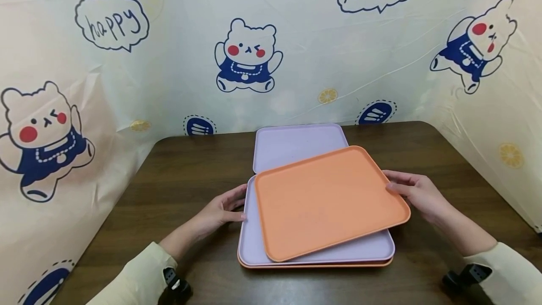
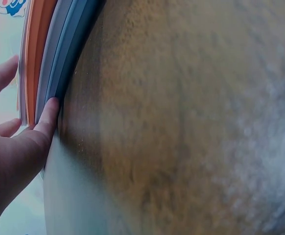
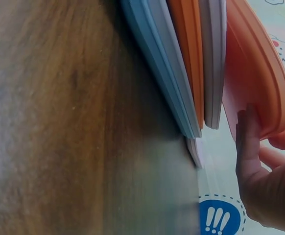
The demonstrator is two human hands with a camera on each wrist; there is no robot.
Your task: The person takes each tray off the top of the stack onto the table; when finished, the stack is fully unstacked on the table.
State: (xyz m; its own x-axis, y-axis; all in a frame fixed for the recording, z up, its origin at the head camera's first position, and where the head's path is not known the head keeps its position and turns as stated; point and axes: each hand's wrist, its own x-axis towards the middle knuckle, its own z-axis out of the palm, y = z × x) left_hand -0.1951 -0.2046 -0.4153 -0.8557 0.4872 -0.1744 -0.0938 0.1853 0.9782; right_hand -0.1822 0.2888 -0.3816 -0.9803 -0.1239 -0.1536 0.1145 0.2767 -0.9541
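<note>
An orange tray [image 1: 326,201] lies turned at an angle over a stack of trays, its right end raised. My right hand [image 1: 419,194] holds it by its right edge, thumb on the top and fingers beneath. Under it is a lavender tray [image 1: 364,247]. Lower in the stack the right wrist view shows another orange tray [image 3: 189,58], a greyish tray and a blue tray [image 3: 159,71] at the bottom. My left hand [image 1: 222,211] rests at the stack's left side with fingers extended, a fingertip [image 2: 52,105] touching the lower trays' rims.
Behind the stack, a separate lavender tray [image 1: 298,142] lies on the dark wood table [image 1: 190,173], partly covered by the turned orange one. A printed curtain [image 1: 178,60] with bears and writing hangs around the table's far edge and sides.
</note>
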